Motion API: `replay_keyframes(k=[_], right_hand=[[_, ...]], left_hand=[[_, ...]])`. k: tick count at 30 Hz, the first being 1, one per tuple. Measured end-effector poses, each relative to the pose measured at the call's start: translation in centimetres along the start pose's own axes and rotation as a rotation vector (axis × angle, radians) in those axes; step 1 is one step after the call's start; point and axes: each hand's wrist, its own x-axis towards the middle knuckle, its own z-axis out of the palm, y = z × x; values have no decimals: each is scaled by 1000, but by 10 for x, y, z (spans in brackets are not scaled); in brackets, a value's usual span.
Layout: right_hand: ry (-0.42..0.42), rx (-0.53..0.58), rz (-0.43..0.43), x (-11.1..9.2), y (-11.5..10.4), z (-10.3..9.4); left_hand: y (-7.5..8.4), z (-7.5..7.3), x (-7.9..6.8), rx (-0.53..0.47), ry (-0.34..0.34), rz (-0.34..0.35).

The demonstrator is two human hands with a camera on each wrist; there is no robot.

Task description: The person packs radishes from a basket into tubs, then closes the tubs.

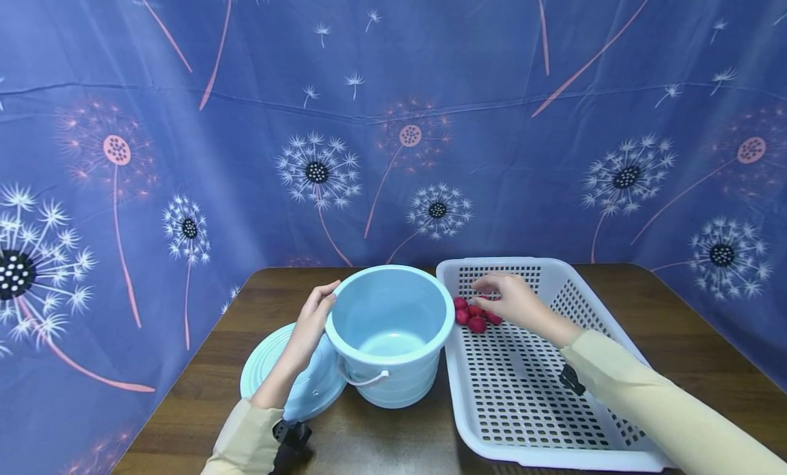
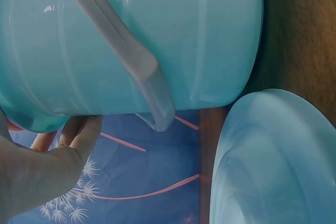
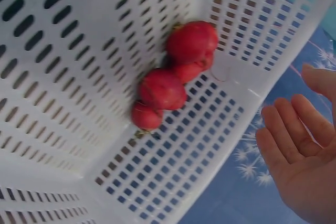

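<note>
My left hand (image 1: 310, 324) rests against the left side of a light blue bucket (image 1: 393, 376), its fingers extended along the outside near the rim. In the left wrist view, the bucket's wall and its pale handle (image 2: 136, 64) fill much of the picture. Inside, the bucket looks bare in the head view. Over the far left corner of a white perforated basket (image 1: 455, 393), my right hand (image 1: 507, 299) hovers with nothing in it, fingers spread from the thumb. Several red radishes (image 3: 163, 88) cluster in that corner, a little apart from the hand.
A round light blue lid (image 1: 264, 365) lies on the brown wooden table (image 1: 184, 400), left of the bucket and beneath my left forearm. The basket stands close at the bucket's right. Behind the table hangs a blue cloth (image 1: 504, 160) with dandelion prints.
</note>
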Motion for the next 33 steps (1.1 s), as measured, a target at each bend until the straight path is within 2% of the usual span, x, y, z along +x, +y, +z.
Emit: replay_keyframes(k=[7,16,22,33], right_hand=[[-18,-29,34,-2,7,12],[-33,-58,53,-3,18,23],[-96,-54,126,-5,25,29],[-148,-46,181,-10,27,42]], left_hand=[[1,-1,-3,-1,7,-21],[-3,-2,0,3,1,-9],[-6,-1,2,10,15,-5],[-2,2,1,-3,13,-10]])
